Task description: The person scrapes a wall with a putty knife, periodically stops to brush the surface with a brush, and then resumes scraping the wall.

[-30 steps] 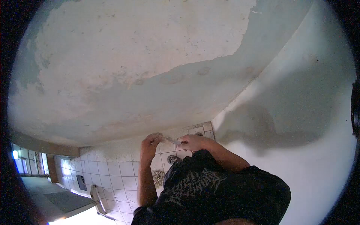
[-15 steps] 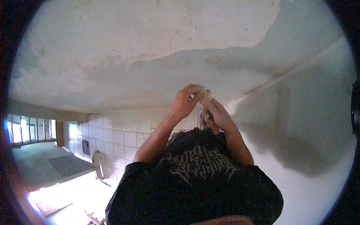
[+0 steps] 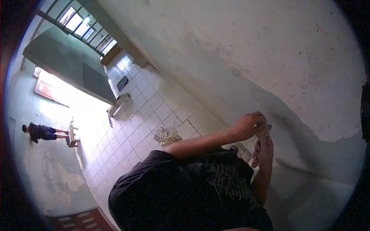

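My left hand [image 3: 253, 123] has its fingers curled in a pinch at the upper end of a small pale, mottled piece [image 3: 263, 132]. My right hand [image 3: 265, 151] grips the same piece from below. The piece looks crusty, with a darker tip; its exact kind cannot be made out. Both hands are close together in front of my chest, off the wall. Behind them rises a wall [image 3: 246, 54] with a pale, speckled area and a greyer, damp-looking band under it.
Light tiles cover the floor [image 3: 150, 109]. A heap of straw-coloured bits [image 3: 170, 139] lies beside my left arm, and a dark flat object [image 3: 122, 83] farther off. A grey partition [image 3: 65, 57] stands at the upper left. Another person [image 3: 38, 131] stands on a bench [image 3: 71, 139] by the far wall.
My view has turned and tilted, bringing the floor, the heap and the other person into sight. Both hands now appear farther right and lower, still together at the pale piece.
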Available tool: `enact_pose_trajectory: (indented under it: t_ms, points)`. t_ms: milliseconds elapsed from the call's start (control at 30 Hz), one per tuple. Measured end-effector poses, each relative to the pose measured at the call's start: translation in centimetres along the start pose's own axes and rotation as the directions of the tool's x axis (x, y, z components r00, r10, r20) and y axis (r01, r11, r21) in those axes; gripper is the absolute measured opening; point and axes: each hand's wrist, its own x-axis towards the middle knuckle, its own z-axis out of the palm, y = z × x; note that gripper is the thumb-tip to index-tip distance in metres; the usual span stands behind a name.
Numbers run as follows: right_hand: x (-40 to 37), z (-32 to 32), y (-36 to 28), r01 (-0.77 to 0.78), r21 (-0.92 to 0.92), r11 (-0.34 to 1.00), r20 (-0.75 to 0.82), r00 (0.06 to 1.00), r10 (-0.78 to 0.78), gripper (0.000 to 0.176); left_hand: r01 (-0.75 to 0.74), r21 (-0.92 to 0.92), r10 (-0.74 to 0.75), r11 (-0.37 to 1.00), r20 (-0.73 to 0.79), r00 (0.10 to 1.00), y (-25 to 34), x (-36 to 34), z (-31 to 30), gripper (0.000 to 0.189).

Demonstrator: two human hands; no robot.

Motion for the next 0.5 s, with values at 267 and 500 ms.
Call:
enact_pose_trajectory:
  t_ms: [267, 500]
  points:
    - [0.7, -2.1, 0.2, 0.023, -0.06, 0.998, -0.005, 1.0, -0.024, 0.023, 0.063, -0.068, -0.068, 0.996, -0.071, 0.995, 2.5, 0.2, 1.7, 0.017]
    - [-1.4, -4.7, -2.3, 0.017, -0.113, 0.993, 0.041, 0.999, -0.013, 0.024, 0.134, -0.029, -0.133, 0.991, 0.039, 0.99, 3.8, 2.0, 2.4, 0.018]
